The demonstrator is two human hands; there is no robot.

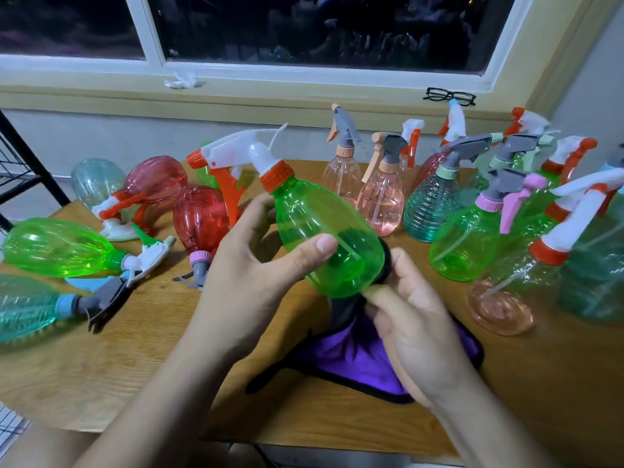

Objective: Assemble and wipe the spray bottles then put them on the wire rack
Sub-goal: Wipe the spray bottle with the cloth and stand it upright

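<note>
A wooden table (101, 366) is standing under a dark window, and a black wire rack (20, 163) is showing at its far left edge. Upright spray bottles (381, 197) are crowding the table's right and back, while others are lying on their sides (57, 246) at the left. A purple cloth (364, 363) with black edging is hanging from the hands down onto the tabletop. Above the table's middle, the left hand (243, 282) is gripping a green spray bottle (324, 231) with an orange collar and white trigger, holding it tilted with the nozzle pointing left. The right hand (415, 319) is pinching the cloth against the bottle's base. Black glasses (449, 96) are lying on the sill.
</note>
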